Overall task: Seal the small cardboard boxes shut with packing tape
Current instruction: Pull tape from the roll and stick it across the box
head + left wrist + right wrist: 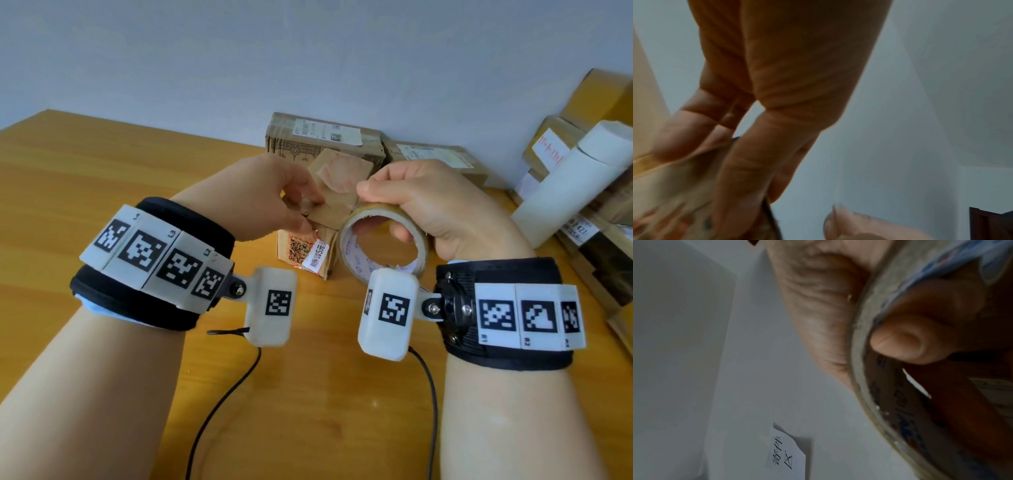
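Now | left grip (274, 192) pinches box (308, 255) flap, fingertips hidden | right grip (438, 205) clasps tape roll (346, 250)

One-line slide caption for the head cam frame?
Left hand holds the top of a small cardboard box while the right hand grips a packing tape roll beside it.

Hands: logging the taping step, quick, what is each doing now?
Left hand pinches the small cardboard box at its top.
Right hand grips the packing tape roll.

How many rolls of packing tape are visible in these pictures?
1. The tape roll is in the right hand, beside the small box. Others may be hidden among the parcels.
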Tool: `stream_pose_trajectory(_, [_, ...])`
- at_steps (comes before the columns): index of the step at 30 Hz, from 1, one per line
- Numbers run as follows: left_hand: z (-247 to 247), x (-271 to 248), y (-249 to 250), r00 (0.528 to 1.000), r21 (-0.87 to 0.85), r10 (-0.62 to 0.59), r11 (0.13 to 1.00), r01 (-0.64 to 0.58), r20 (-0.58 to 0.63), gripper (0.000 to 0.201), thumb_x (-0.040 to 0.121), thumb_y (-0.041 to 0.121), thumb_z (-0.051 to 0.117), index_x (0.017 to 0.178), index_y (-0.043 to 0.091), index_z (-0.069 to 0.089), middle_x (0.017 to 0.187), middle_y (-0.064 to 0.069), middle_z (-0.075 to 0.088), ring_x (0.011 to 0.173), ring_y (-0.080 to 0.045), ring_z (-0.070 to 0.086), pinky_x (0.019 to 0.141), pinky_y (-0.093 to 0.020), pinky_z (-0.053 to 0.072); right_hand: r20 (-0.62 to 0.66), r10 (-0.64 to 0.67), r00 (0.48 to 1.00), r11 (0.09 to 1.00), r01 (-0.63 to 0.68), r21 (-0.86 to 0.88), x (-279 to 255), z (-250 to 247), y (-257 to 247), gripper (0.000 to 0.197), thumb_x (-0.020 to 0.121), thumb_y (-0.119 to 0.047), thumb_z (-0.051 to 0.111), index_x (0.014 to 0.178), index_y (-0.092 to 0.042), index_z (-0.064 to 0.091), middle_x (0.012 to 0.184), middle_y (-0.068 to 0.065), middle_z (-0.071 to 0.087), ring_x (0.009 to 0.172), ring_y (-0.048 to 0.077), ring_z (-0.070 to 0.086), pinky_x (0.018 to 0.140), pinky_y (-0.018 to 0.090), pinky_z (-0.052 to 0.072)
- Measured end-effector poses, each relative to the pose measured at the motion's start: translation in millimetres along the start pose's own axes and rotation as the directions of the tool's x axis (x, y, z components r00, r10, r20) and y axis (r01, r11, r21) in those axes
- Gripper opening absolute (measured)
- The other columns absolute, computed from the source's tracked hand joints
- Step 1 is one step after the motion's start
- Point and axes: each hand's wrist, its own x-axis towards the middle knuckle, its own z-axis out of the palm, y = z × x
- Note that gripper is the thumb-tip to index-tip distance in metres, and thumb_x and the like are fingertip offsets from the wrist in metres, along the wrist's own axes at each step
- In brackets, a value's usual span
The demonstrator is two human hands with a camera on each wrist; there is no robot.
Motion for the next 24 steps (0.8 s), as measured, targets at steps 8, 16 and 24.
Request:
stream_pose_trajectory(8, [-10, -10, 7, 0.996, 0.047, -0.035, 0.998, 0.032, 0.079, 0.048, 0.083, 0.022, 0.079, 0.126, 0.035, 0.063, 0.083, 0.01, 0.068, 0.064, -0.001, 0.067, 0.065, -0.023, 0.048, -0.157, -0.05, 0.986, 0.999, 0.052, 0.011, 7, -1, 5, 0.016, 0.097, -0.027, 0.07, 0.088, -0.013, 0.072, 0.069, 0.002, 0.074, 0.037, 0.011, 0.051, 0.038, 0.02, 0.039])
stream_pose_trajectory(16, [-8, -4, -6, 0.999, 0.215, 0.017, 0.977, -0.008, -0.043, 0.067, 0.075, 0.04, 0.081, 0.134, 0.049, 0.05, 0.126, 0.015, 0.04, 0.124, -0.013, 0.034, 0.099, -0.035, 0.033, -0.185, -0.103, 0.977, 0.995, 0.101, -0.02, 10, 7, 6, 0.017, 0.098, -0.028, 0.068, 0.088, -0.015, 0.07, 0.07, 0.001, 0.074, 0.038, 0.01, 0.054, 0.039, 0.019, 0.041])
stream_pose_trajectory(24, [-7, -2, -11, 0.978, 0.209, 0.194, 0.962, -0.175, -0.074, 0.053, 0.074, 0.035, 0.083, 0.119, 0.05, 0.06, 0.133, 0.03, 0.044, 0.134, -0.006, 0.026, 0.109, -0.037, 0.024, -0.155, -0.102, 0.983, 0.994, 0.094, -0.061, 10, 9, 5, 0.017, 0.098, -0.029, 0.068, 0.092, -0.013, 0.072, 0.063, -0.002, 0.072, 0.037, 0.011, 0.053, 0.039, 0.019, 0.04])
